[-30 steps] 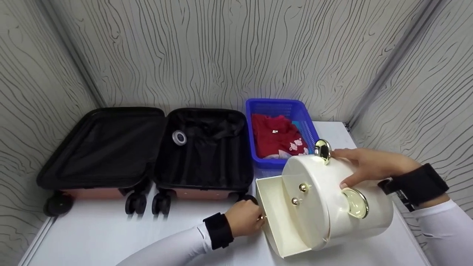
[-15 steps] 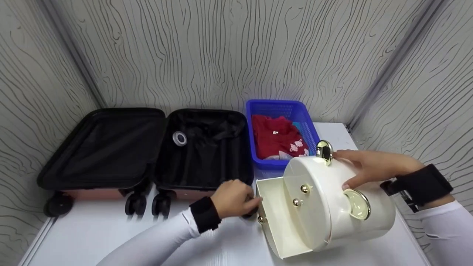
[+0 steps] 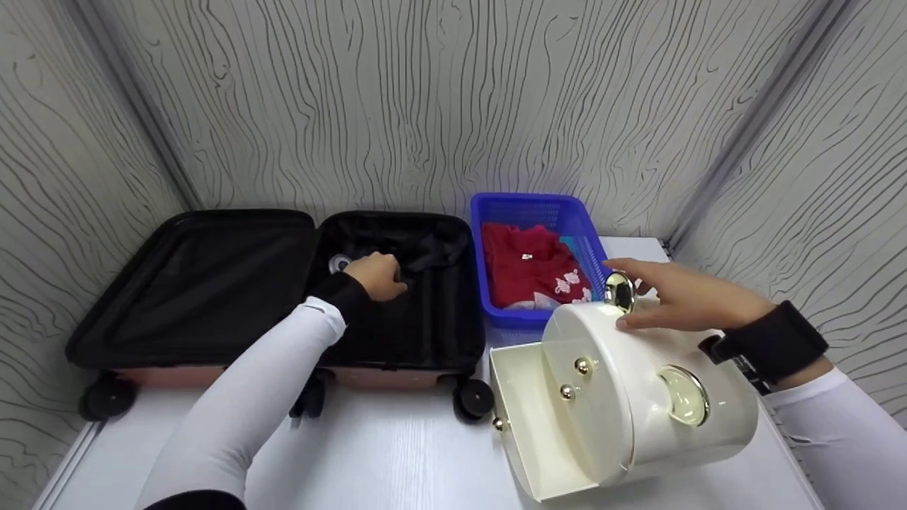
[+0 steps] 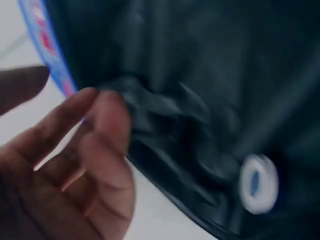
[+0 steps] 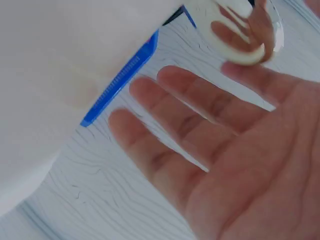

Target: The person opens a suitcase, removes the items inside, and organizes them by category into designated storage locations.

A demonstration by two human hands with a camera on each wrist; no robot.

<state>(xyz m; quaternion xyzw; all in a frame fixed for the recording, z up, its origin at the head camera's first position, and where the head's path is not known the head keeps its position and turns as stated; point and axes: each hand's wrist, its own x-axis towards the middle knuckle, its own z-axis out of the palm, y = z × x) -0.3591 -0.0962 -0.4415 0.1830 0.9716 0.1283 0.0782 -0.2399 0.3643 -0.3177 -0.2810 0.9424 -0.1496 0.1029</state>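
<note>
My left hand [image 3: 379, 276] hangs over the right half of an open suitcase [image 3: 397, 379], its fingers loosely bent around nothing. Close by it, a round silver-white disc [image 3: 339, 263] lies in the black lining, partly covered by the hand in the head view; it also shows in the left wrist view [image 4: 259, 184]. On the right stands a cream, rounded storage box [image 3: 680, 354] with its lowest drawer [image 3: 545, 418] pulled out. My right hand [image 3: 680, 297] is at the top of this box, fingers extended beside a gold-rimmed knob [image 3: 619, 290].
A blue plastic basket [image 3: 531, 202] with a folded red garment [image 3: 528, 265] stands behind the box, beside the suitcase. The suitcase's other half [image 3: 191, 283] lies to the left. Patterned walls [image 3: 425, 106] enclose the white table [image 3: 382, 453].
My left hand has let go of the drawer's gold knob and moved left and away over the suitcase. My right hand has lifted slightly towards the top knob. The drawer stays out.
</note>
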